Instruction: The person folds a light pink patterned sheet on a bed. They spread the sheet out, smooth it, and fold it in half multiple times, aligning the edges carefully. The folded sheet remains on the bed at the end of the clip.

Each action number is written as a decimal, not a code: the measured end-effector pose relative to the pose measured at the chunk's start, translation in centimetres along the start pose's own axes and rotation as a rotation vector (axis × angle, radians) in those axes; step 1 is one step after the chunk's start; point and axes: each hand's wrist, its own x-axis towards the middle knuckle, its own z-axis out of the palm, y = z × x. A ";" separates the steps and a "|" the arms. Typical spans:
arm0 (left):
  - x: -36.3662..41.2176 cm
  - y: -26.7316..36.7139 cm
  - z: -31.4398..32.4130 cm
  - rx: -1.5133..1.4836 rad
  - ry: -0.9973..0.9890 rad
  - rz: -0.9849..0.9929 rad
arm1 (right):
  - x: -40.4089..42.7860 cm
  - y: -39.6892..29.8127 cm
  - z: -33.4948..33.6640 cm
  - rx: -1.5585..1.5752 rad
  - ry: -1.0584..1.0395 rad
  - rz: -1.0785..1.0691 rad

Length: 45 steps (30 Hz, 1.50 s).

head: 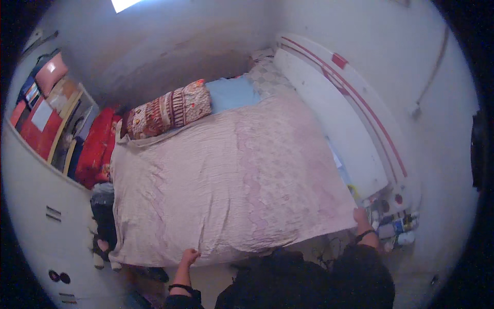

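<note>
A pale pink bedspread (216, 177) with darker wavy bands covers most of the bed in front of me. My left hand (190, 255) grips its near edge, left of my body, and creases run up the cloth from there. Out to the right, my right hand (361, 216) holds the near right corner beside the headboard. The cloth between both hands has small wrinkles. At the far left its border is bunched against a rolled patterned quilt (170, 110).
A blue pillow (231, 94) and a grey checked cloth (268, 77) lie along the far wall. The white headboard (335, 119) with red trim bounds the right. Open shelves (58, 127) hold folded things at left, near red bedding (96, 148). Small bottles and boxes (393, 228) stand at lower right.
</note>
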 end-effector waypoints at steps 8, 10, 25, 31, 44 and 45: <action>-2.1 -6.4 0.1 0.096 -0.329 -0.046 | -4.8 -8.3 3.2 -0.093 -0.347 -0.124; -0.4 -2.0 3.4 0.058 -0.336 0.066 | -5.2 -6.6 -0.9 -0.041 -0.298 0.001; 7.3 34.5 13.3 0.497 -0.501 0.839 | -3.6 -11.1 4.7 0.334 -0.285 -0.110; 3.1 47.2 19.4 0.328 -0.516 0.993 | -6.5 -17.7 -4.1 0.567 -0.460 -0.149; -8.4 55.6 24.6 0.429 -0.459 1.061 | -12.2 -15.6 -5.9 0.568 -0.305 0.071; -7.6 55.6 26.0 0.442 -0.419 0.995 | -12.1 -15.0 -5.2 0.575 -0.261 0.055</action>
